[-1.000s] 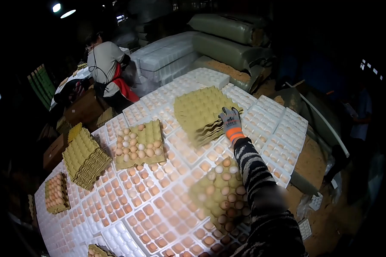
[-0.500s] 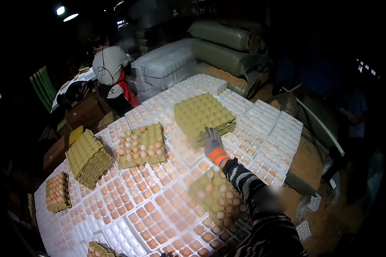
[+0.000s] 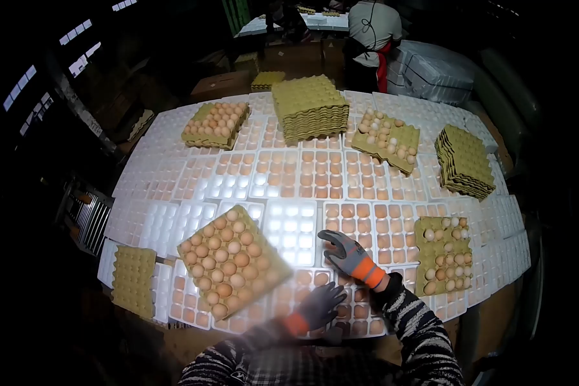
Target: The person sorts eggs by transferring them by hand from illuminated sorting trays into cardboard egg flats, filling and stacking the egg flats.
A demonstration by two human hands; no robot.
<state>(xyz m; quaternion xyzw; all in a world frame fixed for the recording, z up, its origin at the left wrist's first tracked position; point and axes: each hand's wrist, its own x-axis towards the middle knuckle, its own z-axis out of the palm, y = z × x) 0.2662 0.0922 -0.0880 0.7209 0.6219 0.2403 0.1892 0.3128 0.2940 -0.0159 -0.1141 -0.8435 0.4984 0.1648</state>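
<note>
Gloved in grey with an orange cuff, my right hand (image 3: 349, 252) is over a white tray of brown eggs (image 3: 349, 222), its fingers apart and holding nothing visible. My left hand (image 3: 320, 305), in a matching glove and slightly blurred, hovers low at the front over white egg trays, fingers spread. Left of my hands lies a tilted pulp tray full of brown eggs (image 3: 228, 257). A white tray with vacant cells (image 3: 291, 225) sits between that pulp tray and my right hand. On the right is a partly filled pulp tray (image 3: 445, 248).
Pulp tray stacks (image 3: 312, 116) stand at the back middle and right (image 3: 466, 161). Egg-bearing pulp trays rest at the back left (image 3: 215, 125) and back right (image 3: 386, 138). A single pulp tray (image 3: 133, 276) lies front left. A person (image 3: 372, 38) stands beyond the table.
The view has swung left and down. My right hand has left the pulp tray stack and come back near my body. My left hand has come into clear view.
</note>
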